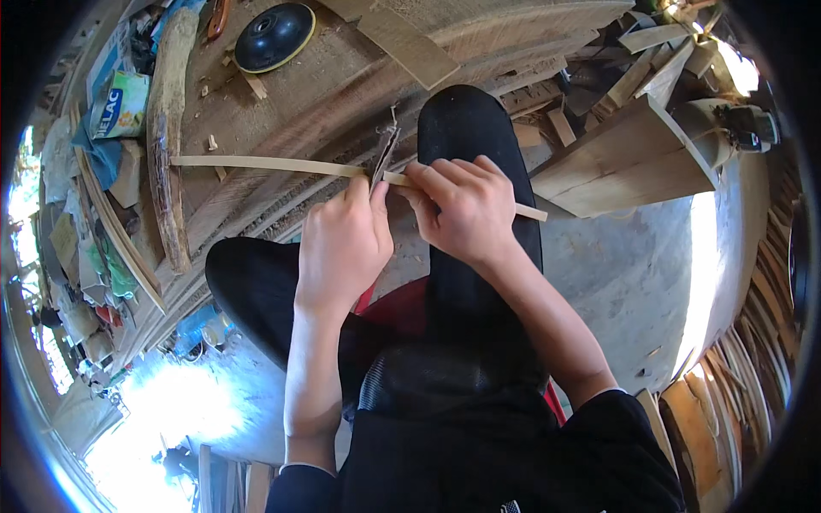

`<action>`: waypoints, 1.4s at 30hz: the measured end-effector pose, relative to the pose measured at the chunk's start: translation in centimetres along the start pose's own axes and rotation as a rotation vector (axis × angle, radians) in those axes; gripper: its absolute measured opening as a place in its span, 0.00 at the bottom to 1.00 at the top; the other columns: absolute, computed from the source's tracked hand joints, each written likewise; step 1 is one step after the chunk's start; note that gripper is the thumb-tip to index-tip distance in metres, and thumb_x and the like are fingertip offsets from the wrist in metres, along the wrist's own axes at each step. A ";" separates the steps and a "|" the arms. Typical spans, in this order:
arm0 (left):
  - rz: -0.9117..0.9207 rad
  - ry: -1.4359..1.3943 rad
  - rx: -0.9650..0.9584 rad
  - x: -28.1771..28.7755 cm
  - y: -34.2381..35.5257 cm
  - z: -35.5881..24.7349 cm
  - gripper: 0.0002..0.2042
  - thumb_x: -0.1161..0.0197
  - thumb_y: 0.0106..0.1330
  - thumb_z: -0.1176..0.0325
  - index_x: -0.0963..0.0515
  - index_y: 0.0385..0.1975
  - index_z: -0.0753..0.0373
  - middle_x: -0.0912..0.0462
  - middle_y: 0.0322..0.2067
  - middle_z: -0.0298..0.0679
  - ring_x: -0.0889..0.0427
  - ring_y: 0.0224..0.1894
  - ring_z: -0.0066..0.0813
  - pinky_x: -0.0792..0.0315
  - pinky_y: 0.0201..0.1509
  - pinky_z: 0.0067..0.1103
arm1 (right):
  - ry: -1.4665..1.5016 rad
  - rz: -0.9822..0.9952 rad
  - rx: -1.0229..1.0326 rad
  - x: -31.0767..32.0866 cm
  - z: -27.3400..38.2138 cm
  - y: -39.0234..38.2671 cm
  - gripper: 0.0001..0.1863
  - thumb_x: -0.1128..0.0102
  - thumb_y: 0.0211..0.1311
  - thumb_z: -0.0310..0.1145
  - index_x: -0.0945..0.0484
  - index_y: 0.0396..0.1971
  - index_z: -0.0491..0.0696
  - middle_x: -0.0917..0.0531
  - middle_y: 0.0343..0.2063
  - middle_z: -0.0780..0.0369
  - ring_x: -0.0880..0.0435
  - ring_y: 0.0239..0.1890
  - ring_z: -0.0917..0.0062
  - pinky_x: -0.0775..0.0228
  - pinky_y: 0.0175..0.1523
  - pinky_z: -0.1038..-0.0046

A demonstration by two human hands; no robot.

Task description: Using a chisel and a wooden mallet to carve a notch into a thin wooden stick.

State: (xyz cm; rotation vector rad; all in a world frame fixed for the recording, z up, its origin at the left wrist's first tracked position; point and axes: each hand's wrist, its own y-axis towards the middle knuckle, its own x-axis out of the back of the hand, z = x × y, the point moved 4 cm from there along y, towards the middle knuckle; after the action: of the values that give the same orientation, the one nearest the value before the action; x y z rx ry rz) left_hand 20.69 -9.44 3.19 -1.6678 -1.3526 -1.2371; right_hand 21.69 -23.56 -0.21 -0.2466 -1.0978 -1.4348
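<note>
A long, thin wooden strip [265,163] runs across in front of me, its left end by the rough wooden stick on the bench and its right end past my thigh. My left hand [342,244] is closed on a folded brown sheet [386,156] with a ragged top, which looks like worn sandpaper. That sheet stands up from my fingertips, and the strip passes through at this spot. Close beside it, my right hand [466,205] is closed around the strip, knuckles up, above my right leg. The fingertips of both hands are partly hidden.
Ahead lies a wooden workbench [342,94] bearing a round black disc pad [274,38], a rough stick [169,128] and a flat board [402,43]. A green-and-white box [121,104] stands at left. Right of my leg is a wide board [629,162]; stacked strips line the far right.
</note>
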 end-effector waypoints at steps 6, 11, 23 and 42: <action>0.032 -0.092 0.043 -1.1 -2.5 0.4 0.11 0.47 0.69 0.67 0.30 0.25 0.66 0.24 0.17 0.52 0.21 0.21 0.52 0.28 0.25 0.38 | -0.006 0.012 0.003 -0.2 -0.2 -0.2 0.08 0.33 0.44 0.32 0.20 0.28 0.51 0.24 0.17 0.68 0.22 0.21 0.76 0.38 0.27 0.73; 0.010 -0.039 -0.026 -0.3 -1.1 0.2 0.11 0.46 0.68 0.67 0.30 0.25 0.66 0.25 0.16 0.52 0.22 0.19 0.52 0.28 0.22 0.37 | 0.005 0.005 -0.004 0.0 -0.2 -0.2 0.05 0.37 0.48 0.34 0.22 0.25 0.52 0.24 0.17 0.68 0.22 0.22 0.75 0.38 0.29 0.72; 0.028 -0.068 0.008 -0.3 -0.6 0.2 0.13 0.47 0.69 0.65 0.30 0.23 0.65 0.25 0.15 0.50 0.22 0.19 0.51 0.28 0.22 0.37 | -0.002 0.058 -0.024 -0.2 -0.1 -0.2 0.08 0.35 0.45 0.31 0.20 0.28 0.51 0.23 0.17 0.68 0.22 0.21 0.75 0.38 0.27 0.73; -0.011 -0.061 0.003 -0.8 -0.1 0.3 0.13 0.48 0.69 0.64 0.31 0.24 0.65 0.24 0.15 0.50 0.21 0.19 0.52 0.27 0.23 0.38 | 0.035 0.023 -0.035 0.3 -0.2 0.1 0.03 0.37 0.47 0.32 0.20 0.25 0.52 0.21 0.19 0.68 0.20 0.23 0.75 0.38 0.29 0.72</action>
State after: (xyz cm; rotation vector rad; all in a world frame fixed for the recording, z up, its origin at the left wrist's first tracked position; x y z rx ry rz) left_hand 20.68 -9.47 2.32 -1.7110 -1.4014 -1.1986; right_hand 21.79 -23.88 -0.02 -0.2572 -1.0387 -1.4341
